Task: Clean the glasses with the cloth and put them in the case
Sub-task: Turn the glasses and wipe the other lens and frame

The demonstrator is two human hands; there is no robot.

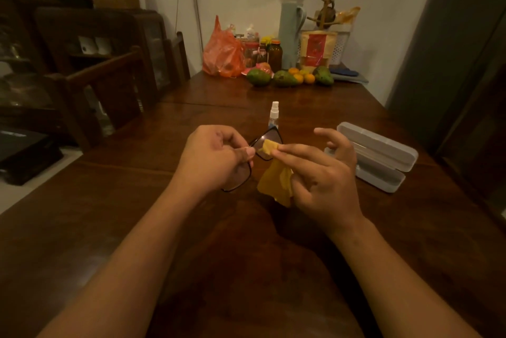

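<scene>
Yellow microfibre cloth (273, 176) is folded over the far lens of the thin black-framed glasses (254, 157), and your right hand (323, 173) pinches that fold between thumb and forefinger, the other fingers spread loose. Your left hand (216, 158) is closed on the frame near the bridge, thumb and forefinger gripping it, holding the glasses in the air above the dark wooden table (246, 269). Your likeliest trouble is bare fingertips smearing the near lens, since your left grip sits close against it. Press too hard with the cloth and the thin frame may twist. The glasses sit between your two hands. The open pale grey hard case (383, 157) lies on the table just right of your right hand, and the small clear spray bottle (273, 114) stands just beyond the glasses.
</scene>
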